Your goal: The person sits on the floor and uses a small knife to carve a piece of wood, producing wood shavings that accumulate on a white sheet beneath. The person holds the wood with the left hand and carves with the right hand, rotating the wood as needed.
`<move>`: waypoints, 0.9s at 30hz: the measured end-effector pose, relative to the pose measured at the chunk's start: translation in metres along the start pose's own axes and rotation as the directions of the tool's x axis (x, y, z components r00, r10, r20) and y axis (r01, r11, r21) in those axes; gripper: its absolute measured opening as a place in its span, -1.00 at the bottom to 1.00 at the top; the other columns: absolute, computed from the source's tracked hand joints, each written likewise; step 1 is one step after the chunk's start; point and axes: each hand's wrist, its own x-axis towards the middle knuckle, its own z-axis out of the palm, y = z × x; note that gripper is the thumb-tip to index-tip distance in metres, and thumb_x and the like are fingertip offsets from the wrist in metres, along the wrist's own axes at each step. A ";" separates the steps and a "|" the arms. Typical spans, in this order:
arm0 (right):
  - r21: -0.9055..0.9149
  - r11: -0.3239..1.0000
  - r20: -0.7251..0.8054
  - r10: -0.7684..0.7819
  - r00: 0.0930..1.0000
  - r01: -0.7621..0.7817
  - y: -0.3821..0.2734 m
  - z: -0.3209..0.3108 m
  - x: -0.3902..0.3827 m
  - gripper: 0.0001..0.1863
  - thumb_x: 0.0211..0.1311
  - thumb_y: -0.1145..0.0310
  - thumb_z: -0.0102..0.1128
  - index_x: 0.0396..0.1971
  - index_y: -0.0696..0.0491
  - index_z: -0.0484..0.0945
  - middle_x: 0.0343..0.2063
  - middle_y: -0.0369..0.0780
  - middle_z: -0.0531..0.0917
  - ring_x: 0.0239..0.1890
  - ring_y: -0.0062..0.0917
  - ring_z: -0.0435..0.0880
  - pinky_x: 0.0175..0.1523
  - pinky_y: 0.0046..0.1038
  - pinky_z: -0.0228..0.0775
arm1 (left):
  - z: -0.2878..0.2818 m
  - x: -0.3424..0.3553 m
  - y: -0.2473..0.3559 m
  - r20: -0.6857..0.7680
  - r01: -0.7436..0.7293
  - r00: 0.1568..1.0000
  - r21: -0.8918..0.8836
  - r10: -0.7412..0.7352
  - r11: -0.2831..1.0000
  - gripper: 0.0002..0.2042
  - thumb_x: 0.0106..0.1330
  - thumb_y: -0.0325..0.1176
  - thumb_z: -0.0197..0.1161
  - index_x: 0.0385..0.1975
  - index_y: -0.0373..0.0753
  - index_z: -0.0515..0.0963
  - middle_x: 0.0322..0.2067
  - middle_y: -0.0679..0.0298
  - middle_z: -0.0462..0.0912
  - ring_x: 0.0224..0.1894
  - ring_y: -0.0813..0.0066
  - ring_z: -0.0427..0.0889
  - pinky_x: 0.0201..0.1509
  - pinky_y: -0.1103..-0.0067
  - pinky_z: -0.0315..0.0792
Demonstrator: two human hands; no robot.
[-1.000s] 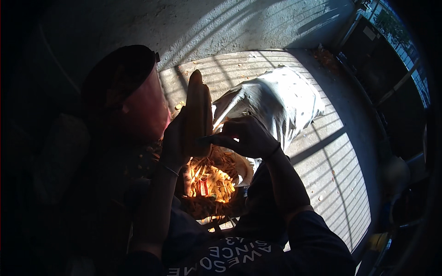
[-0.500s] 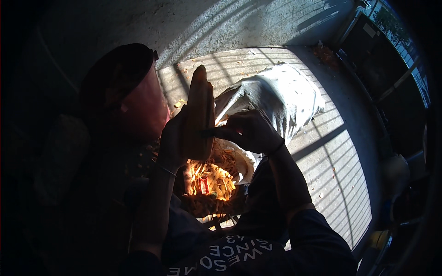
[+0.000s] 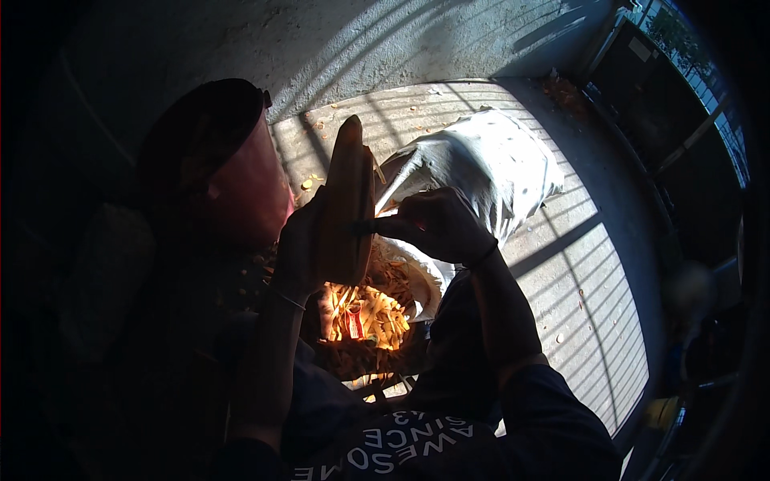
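In front of me my left hand (image 3: 298, 244) is closed around a long brown block (image 3: 346, 192) with a tapered top end, held upright. It looks like wood, though deep shadow hides its face. My right hand (image 3: 441, 224) is closed in a pinch at the block's right side. A small dark thing (image 3: 365, 228) shows at its fingertips, against the block; its kind is not clear. A thin pale strip (image 3: 378, 170) stands out from the block's right edge. Below both hands lies a heap of curled, pale shavings (image 3: 373, 313) with a small red packet (image 3: 355, 325) on it.
A large reddish bucket (image 3: 253, 188) stands to the left. Beyond my hands a white sack (image 3: 497, 160) lies on the sunlit concrete floor (image 3: 593, 313), which has scattered chips. A rough wall (image 3: 449, 40) rises behind, and a dark gate (image 3: 642, 80) stands at the far right.
My right hand has shifted slightly to the right along the block. A thin strip now sticks out at the block's right edge. The left hand keeps its hold.
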 end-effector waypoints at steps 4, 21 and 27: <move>0.066 0.996 0.107 0.058 0.993 -0.066 0.001 -0.002 -0.003 -0.71 0.29 0.06 0.33 -0.48 -0.05 0.76 -0.69 -0.22 0.60 -0.63 -0.35 0.61 -0.43 -0.36 0.38 | 0.007 0.001 0.000 -0.037 0.032 0.999 -0.010 -0.033 0.999 -0.67 0.58 -0.17 0.01 0.06 -0.26 0.57 -0.11 0.27 0.71 -0.14 0.51 0.71 -0.03 0.55 0.62; 0.146 0.989 0.076 -0.009 0.997 -0.002 -0.013 -0.002 0.001 -0.65 0.26 0.09 0.38 -0.58 0.05 0.70 -0.72 -0.19 0.55 -0.66 -0.34 0.56 -0.49 -0.35 0.33 | -0.007 0.002 0.000 -0.048 0.023 0.999 0.027 -0.022 0.999 -0.67 0.58 -0.20 0.01 0.09 -0.29 0.55 -0.12 0.28 0.70 -0.16 0.53 0.69 -0.03 0.57 0.61; 0.065 0.998 -0.044 -0.022 0.999 0.025 0.000 0.003 0.001 -0.60 0.29 0.00 0.33 -0.59 0.01 0.70 -0.69 -0.21 0.60 -0.62 -0.34 0.63 -0.43 -0.32 0.39 | 0.006 -0.001 0.001 -0.056 0.022 0.998 0.023 -0.021 0.999 -0.67 0.57 -0.19 0.03 0.06 -0.29 0.57 -0.14 0.28 0.71 -0.20 0.52 0.70 -0.09 0.58 0.63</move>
